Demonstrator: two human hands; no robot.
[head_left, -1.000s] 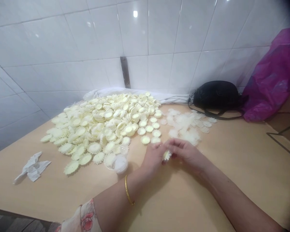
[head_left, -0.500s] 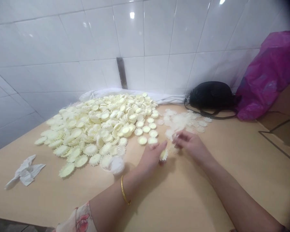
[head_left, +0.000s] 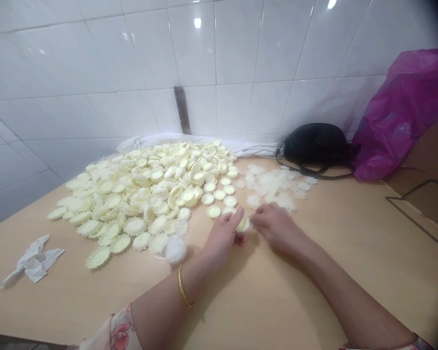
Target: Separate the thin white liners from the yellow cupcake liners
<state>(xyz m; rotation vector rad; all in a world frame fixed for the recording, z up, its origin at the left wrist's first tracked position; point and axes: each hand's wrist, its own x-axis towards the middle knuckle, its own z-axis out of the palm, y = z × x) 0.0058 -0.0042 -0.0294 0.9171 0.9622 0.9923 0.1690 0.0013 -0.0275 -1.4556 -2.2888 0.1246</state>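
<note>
My left hand [head_left: 221, 236] is closed on a pale yellow disc with a scalloped edge [head_left: 243, 224], thumb on top. Against that disc's right side, the fingertips of my right hand [head_left: 275, 226] are pinched together; what they hold, if anything, is too small to make out. Thin whitish scalloped discs [head_left: 273, 183] lie spread just beyond my right hand. Several pale yellow scalloped discs [head_left: 219, 195] sit in loose rows beyond my left hand, beside a large heap of the same kind [head_left: 146, 184].
A small clear tub with white contents [head_left: 174, 249] stands left of my left wrist. Crumpled white tissue [head_left: 34, 260] lies at the table's left. At the back are a white cloth [head_left: 257, 149], a black bag with a strap [head_left: 317, 143] and a magenta plastic bag [head_left: 390, 116].
My right hand has moved left, away from the whitish discs, to the yellow disc in my left hand. My left hand keeps its hold on that disc. The view has shifted slightly.
</note>
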